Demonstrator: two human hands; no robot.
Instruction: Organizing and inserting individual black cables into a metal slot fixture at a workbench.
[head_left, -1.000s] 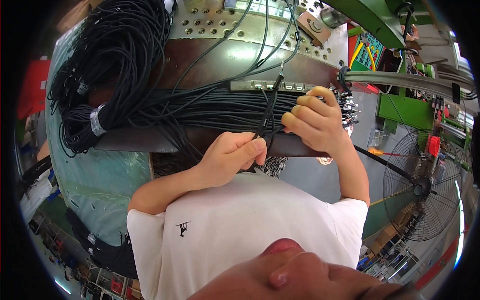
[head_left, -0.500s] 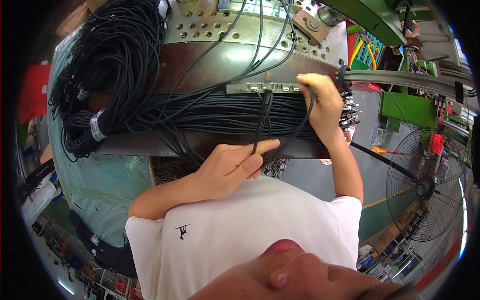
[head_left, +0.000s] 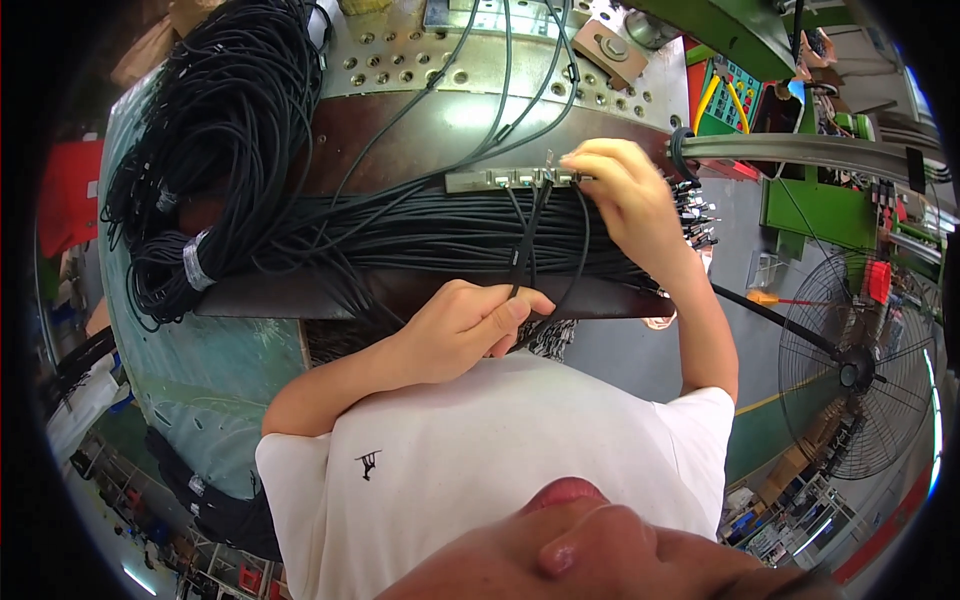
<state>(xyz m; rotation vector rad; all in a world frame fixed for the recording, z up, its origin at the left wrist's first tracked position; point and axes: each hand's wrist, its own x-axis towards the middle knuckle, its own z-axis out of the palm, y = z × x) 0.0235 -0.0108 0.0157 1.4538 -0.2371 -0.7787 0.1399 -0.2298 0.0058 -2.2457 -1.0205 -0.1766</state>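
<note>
My left hand (head_left: 465, 328) is closed on black cables (head_left: 520, 262) in front of the bench edge, thumb against forefinger. These cables run up to a narrow metal strip fixture (head_left: 466, 181) with light-coloured connectors in its slots. At the strip's right end, my right hand (head_left: 625, 200) pinches the end of another black cable (head_left: 583, 235), which curves down toward my left hand. The fingers hide that cable's tip. Under both hands, a thick bundle of black cables (head_left: 440, 235) lies across the brown bench surface (head_left: 400, 130).
A large coil of black cable (head_left: 225, 110) is heaped at the left, tied with a pale band (head_left: 196, 262). Behind the strip stands a perforated metal plate (head_left: 410, 65) with a bolted block (head_left: 610, 52). A green machine arm (head_left: 715, 35) and a fan (head_left: 855, 375) are at right.
My right hand has moved left along the strip, bringing its cable end to the slots. The cable's loop has shifted left with it. My left hand stays nearly in place, its forefinger more bent.
</note>
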